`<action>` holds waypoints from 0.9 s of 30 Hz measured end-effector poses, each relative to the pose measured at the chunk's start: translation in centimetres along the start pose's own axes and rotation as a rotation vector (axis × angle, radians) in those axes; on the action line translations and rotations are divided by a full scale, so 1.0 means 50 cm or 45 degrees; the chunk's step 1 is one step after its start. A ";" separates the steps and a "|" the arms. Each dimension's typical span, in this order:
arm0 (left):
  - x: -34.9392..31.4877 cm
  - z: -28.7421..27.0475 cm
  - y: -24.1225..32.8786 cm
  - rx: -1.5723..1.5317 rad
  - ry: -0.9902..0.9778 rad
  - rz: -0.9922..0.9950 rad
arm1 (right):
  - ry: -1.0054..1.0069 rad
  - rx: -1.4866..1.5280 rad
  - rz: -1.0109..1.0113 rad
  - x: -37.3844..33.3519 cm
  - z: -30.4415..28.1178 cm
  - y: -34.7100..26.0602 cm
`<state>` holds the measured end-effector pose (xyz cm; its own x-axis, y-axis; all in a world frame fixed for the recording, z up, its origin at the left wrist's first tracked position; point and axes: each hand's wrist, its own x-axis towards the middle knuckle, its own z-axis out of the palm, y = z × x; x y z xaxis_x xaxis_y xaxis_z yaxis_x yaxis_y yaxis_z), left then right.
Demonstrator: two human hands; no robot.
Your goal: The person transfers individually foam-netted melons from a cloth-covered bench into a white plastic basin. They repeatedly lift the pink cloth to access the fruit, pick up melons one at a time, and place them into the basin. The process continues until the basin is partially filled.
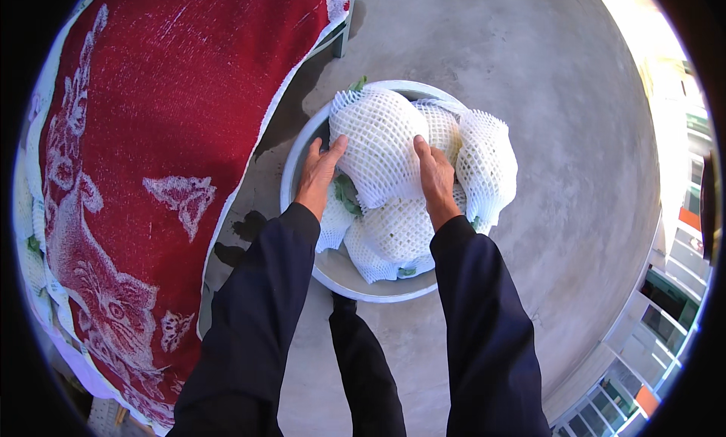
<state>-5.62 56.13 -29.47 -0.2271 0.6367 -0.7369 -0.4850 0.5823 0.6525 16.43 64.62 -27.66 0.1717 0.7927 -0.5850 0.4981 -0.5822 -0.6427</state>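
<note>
White netting wraps the top bundle [380, 146], which lies between the person's two hands over the left and middle part of a round, pale basin [363, 292]. The left hand [324, 172] is at its left side, thumb pressed to the netting, fingers gently curved and parted from the thumb; it has hold of that side, though how far the fingers reach beneath cannot be told. The right hand [436, 176] grips the opposite side, its thumb pointing up along the netting; most of its fingers are hidden, so their spread cannot be told.

Around the top bundle, more bundles in the same netting fill the basin: a right bundle [488, 164] bulging over the rim, a rear bundle [441, 127] partly covered, a lower bundle [393, 233] toward the person and a left bundle [333, 221] beneath the left wrist. Green leaves [346, 193] poke out between them.

The basin stands on a smooth grey floor [567, 172]. To its left spreads a red cloth [189, 81] with a whitish pattern and pale edge. Dark sleeves [261, 308] cover both forearms, and a black trouser leg [364, 361] shows between them.
</note>
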 end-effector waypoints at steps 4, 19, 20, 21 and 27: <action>0.014 0.035 0.014 -0.103 -0.091 -0.042 | -0.001 0.098 -0.023 0.010 0.019 0.012; -0.400 0.011 0.068 -0.425 -0.066 0.086 | 0.021 0.535 -0.264 -0.453 -0.124 -0.174; -0.452 -0.003 0.082 -0.466 -0.046 0.119 | 0.018 0.520 -0.321 -0.506 -0.130 -0.196; -0.504 -0.018 0.118 -0.459 -0.054 0.115 | 0.040 0.501 -0.342 -0.550 -0.143 -0.204; -0.706 -0.213 0.288 -0.888 0.060 0.255 | -0.152 0.597 -0.459 -0.800 -0.080 -0.413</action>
<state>-13.59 36.64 4.03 -0.3963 0.6657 -0.6323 -0.8524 -0.0110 0.5227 2.69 45.64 10.98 -0.0482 0.9449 -0.3238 0.0746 -0.3198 -0.9445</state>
